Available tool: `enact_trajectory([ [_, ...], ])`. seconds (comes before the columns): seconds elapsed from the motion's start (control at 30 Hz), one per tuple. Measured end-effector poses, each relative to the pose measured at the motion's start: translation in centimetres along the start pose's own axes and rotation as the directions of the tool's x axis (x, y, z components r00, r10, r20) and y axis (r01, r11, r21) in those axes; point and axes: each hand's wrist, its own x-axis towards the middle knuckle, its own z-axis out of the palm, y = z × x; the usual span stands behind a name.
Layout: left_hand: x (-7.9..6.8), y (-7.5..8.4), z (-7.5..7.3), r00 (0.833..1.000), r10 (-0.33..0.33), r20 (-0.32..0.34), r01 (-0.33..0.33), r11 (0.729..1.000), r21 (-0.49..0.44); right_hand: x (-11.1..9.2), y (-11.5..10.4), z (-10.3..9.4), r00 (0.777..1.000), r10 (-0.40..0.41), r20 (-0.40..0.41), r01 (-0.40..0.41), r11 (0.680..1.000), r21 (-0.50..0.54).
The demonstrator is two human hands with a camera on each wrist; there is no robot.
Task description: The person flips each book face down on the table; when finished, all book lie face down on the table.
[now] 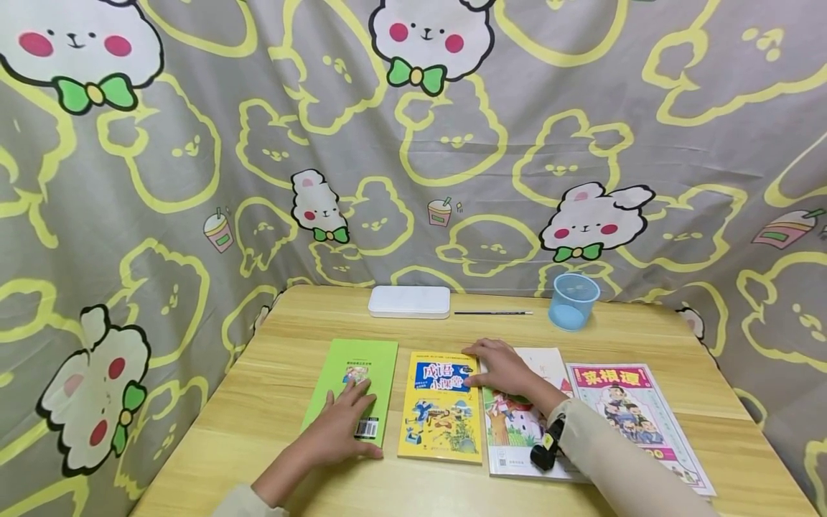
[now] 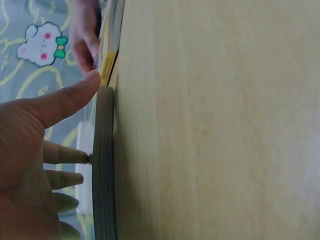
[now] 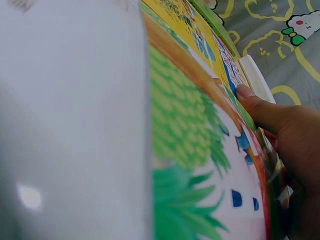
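Fingers spread, my left hand (image 1: 337, 424) lies over the green book (image 1: 382, 373), its thumb by the book's near right corner. In the left wrist view the thumb and fingertips reach to the thick page edge of this book (image 2: 104, 165). My right hand (image 1: 507, 370) reaches across the gap between the yellow book (image 1: 439, 413) and the white illustrated book (image 1: 510, 427). Its thumb and index finger extend onto the yellow cover's right side, also seen in the right wrist view. The sleeve and a black wrist strap hide part of the illustrated book.
A pink comic-style book (image 1: 629, 420) lies at the right, beside the illustrated one. Along the back of the wooden table (image 1: 310, 316) are a white case (image 1: 409, 301), a thin dark pencil (image 1: 493, 312) and a blue translucent cup (image 1: 573, 301). A patterned curtain (image 1: 388, 158) hangs behind.
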Motion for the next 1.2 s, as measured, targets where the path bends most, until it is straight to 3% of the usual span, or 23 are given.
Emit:
enact_trajectory([
  [0.27,0.7,1.2,0.6,0.994,0.085,0.065,-0.087,0.996,0.032,0.0,0.0,0.0,1.000,-0.007,0.003,0.007,1.000,0.001],
  [0.47,1.2,2.0,1.0,0.991,0.086,0.106,-0.095,0.992,0.078,0.0,-0.2,-0.1,1.000,-0.009,0.008,0.009,1.000,0.011],
  [0.83,1.4,2.8,1.7,0.987,0.122,0.103,-0.136,0.980,0.147,0.0,0.0,-0.1,1.000,-0.008,0.008,0.008,1.000,0.000],
  [1.2,1.6,3.0,2.2,0.985,0.120,0.123,-0.136,0.981,0.137,0.0,0.1,0.0,1.000,-0.011,0.000,0.011,1.000,0.003],
])
